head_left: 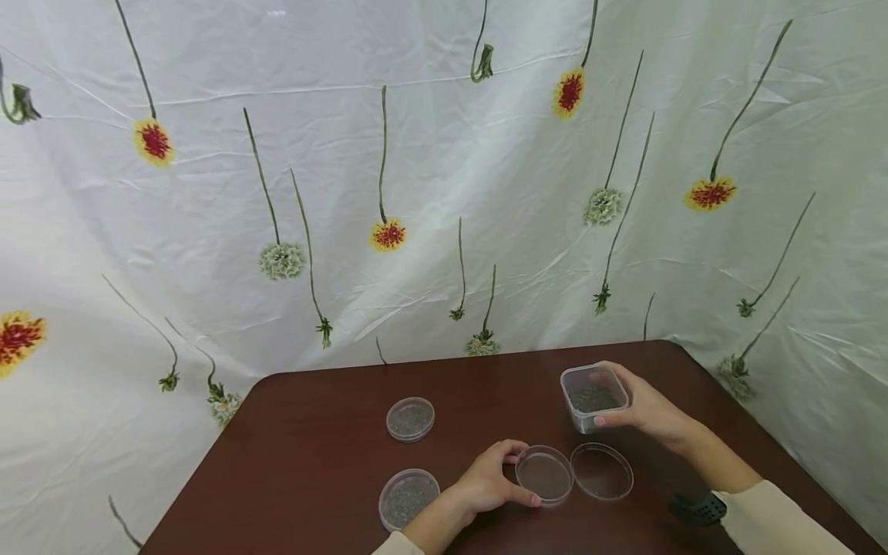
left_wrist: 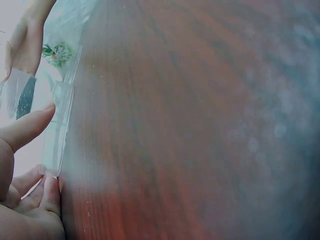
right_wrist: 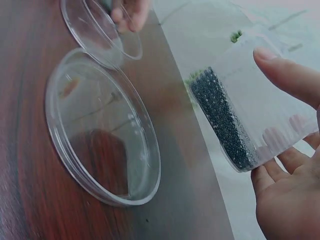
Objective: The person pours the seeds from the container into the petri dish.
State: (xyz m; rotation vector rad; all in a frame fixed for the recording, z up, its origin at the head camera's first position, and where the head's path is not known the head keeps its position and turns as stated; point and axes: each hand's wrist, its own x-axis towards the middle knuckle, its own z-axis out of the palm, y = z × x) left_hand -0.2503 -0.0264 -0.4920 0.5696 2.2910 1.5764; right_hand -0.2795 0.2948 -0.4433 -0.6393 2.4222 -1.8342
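My right hand (head_left: 648, 412) holds a clear square plastic tub (head_left: 594, 395) by its side, thumb and fingers on opposite walls. Dark fine granules (right_wrist: 220, 117) lie in the bottom of the tub, which hangs above the table. My left hand (head_left: 486, 479) pinches an open petri dish (head_left: 544, 474) at its rim between thumb and fingers. In the left wrist view the petri dish (left_wrist: 57, 130) appears edge-on between thumb and fingertips. Right beside it lies another clear round dish part (head_left: 602, 471), shown larger in the right wrist view, with nothing in it.
Two covered petri dishes with greyish contents stand on the left, one farther back (head_left: 410, 419) and one nearer (head_left: 408, 499), close to my left forearm. The dark brown table (head_left: 312, 432) ends at a pale flower-patterned cloth (head_left: 416, 169).
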